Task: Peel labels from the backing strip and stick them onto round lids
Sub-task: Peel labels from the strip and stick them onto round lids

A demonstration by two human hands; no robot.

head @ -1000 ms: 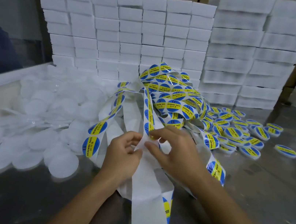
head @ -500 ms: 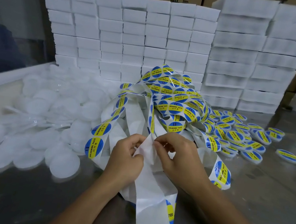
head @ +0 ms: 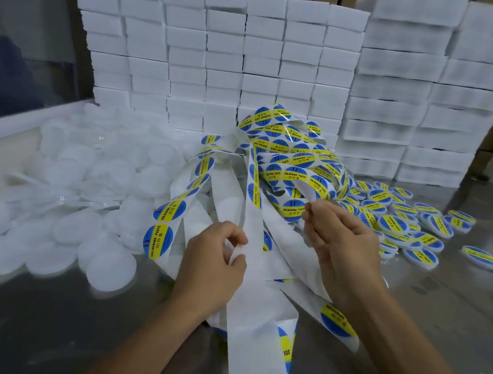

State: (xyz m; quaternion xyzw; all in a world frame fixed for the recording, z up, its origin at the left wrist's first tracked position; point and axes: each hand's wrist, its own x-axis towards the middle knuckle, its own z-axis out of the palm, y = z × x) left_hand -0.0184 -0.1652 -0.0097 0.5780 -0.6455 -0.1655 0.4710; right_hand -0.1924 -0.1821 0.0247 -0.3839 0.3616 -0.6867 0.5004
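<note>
The left hand (head: 211, 265) has its grip pinched on a bare white stretch of strip (head: 252, 332), thumb and fingers closed over a folded edge at about 6 o'clock of the tangle. The right hand (head: 339, 242), at 3 o'clock of the left, pinches between thumb and forefinger a curled white piece, either a label or strip end; which one cannot be told.

The strip is glossy white paper lying in a loose tangle mid-surface, one bare run trailing to the near edge. Its labels (head: 159, 239) are round, blue with a yellow band reading SOLDERING PASTE.

Plain white lids (head: 112, 266) lie heaped at 9 o'clock of the tangle on the metal surface (head: 457, 330). At 3 o'clock lies a scatter of labelled lids (head: 395, 223), one apart at the far right. White blocks (head: 257, 60) stand stacked at 12 o'clock.
</note>
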